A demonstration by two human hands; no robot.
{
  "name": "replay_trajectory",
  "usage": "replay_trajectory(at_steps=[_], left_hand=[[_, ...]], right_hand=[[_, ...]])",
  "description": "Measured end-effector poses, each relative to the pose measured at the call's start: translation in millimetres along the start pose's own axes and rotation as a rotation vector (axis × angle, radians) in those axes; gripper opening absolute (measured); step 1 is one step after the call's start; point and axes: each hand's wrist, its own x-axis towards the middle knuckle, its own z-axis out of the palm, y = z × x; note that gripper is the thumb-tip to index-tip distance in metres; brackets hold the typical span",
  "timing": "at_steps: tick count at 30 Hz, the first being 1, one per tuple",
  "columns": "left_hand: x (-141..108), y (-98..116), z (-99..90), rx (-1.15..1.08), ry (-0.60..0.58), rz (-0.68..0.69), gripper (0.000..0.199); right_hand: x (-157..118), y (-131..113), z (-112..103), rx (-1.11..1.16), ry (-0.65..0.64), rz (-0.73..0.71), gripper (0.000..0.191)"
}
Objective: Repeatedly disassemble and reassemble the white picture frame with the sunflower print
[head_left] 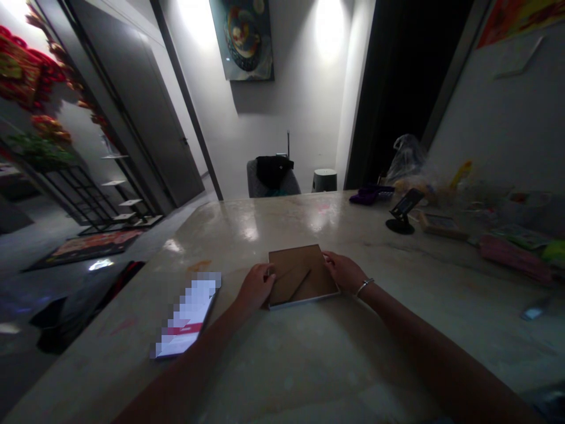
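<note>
A phone [189, 318] lies on the left part of the tabletop [291, 359], beside the left forearm; its screen is lit and its content is pixelated. The left hand [256, 284] is at the left side of a flat brown panel [289, 268] with a pale rim; its curled fingers grasp that edge. The panel rests on the tabletop between the two hands, brown face up. A slim dark strip [300, 285] runs diagonally across this face, its upper end toward the right. The right hand [344, 272], with a metallic bracelet [365, 285] at the wrist, grasps the right edge near the far corner; its fingers are partly hidden. Beyond it, a purple item [371, 194] lies near the far edge of the tabletop. Next to the right stand a black phone stand [402, 219] and a clear plastic bag [408, 159]. A pink item [514, 257] lies farther right.
</note>
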Motion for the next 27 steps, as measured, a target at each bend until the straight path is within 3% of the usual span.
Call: replay_trajectory(at_steps=[5, 9, 13, 17, 21, 27], left_hand=[[-1.5, 7.9, -5.1, -0.122, 0.196, 0.029, 0.051], [-5.8, 22.2, -13.1, -0.131, 0.268, 0.335, 0.070], [-8.5, 24.7, -14.9, -0.015, 0.258, 0.547, 0.074], [-7.7, 14.5, -6.8, 0.001, 0.204, 0.516, 0.074], [-6.6, 6.2, 4.5, -0.024, 0.053, 0.375, 0.077], [-6.4, 4.7, 7.3, -0.062, 0.026, 0.315, 0.076]], right_hand=[[-0.6, 0.3, -6.9, 0.041, 0.202, -0.079, 0.053], [-3.6, -4.1, -11.4, 0.029, 0.374, -0.329, 0.064], [-5.3, -5.7, -6.4, -0.030, 0.410, -0.472, 0.069], [-3.7, -1.2, 6.8, -0.035, 0.348, -0.473, 0.071], [-1.3, 4.9, 21.9, 0.006, 0.272, -0.400, 0.073], [0.9, 7.7, 28.4, 0.024, 0.213, -0.275, 0.076]])
